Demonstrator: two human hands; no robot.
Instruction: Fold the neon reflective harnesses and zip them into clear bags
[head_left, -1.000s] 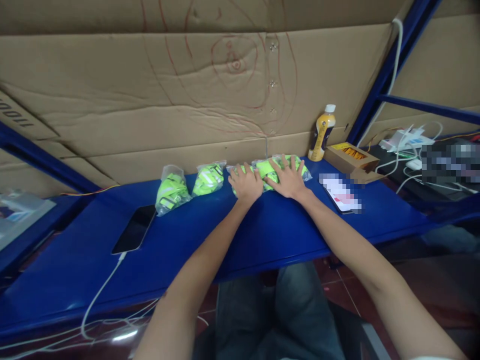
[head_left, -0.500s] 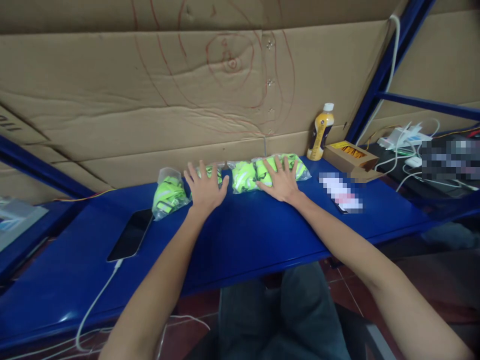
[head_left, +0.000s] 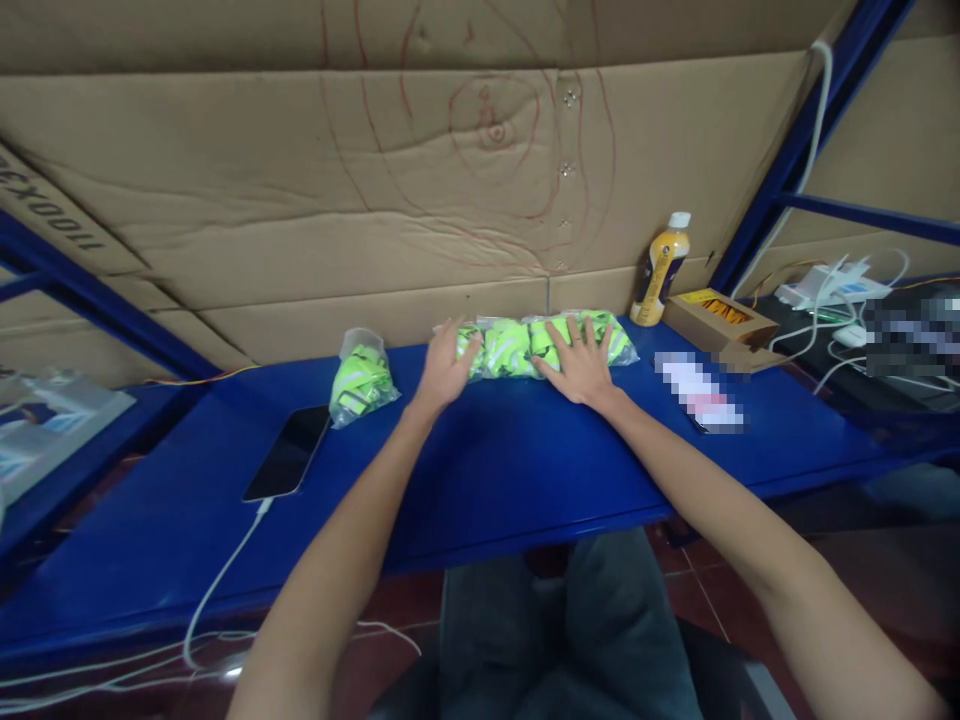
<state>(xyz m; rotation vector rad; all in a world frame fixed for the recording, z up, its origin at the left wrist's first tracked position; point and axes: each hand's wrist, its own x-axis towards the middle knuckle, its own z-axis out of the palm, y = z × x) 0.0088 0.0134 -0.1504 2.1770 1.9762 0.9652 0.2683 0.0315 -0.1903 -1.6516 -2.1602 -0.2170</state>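
Note:
Several clear plastic bags of neon yellow-green fabric with silvery reflective strips lie in a row along the back of the blue shelf. My left hand rests against the left end of the row, its fingers stretched out, partly covering the leftmost bag of that row. That bag touches the middle bag. My right hand lies with spread fingers over the right-hand bag, hiding part of it. Apart from the row, a separate bag of the same fabric sits to the left of my left hand.
A black phone on a white cable lies at the left. To the right are a blurred-out phone-like item, a yellow drink bottle and an open cardboard box. Cardboard stands behind the blue shelf.
My left hand has slid right with the bag under it, closing the gap to the middle bag and widening the one to the separate bag. My right hand stays on the row.

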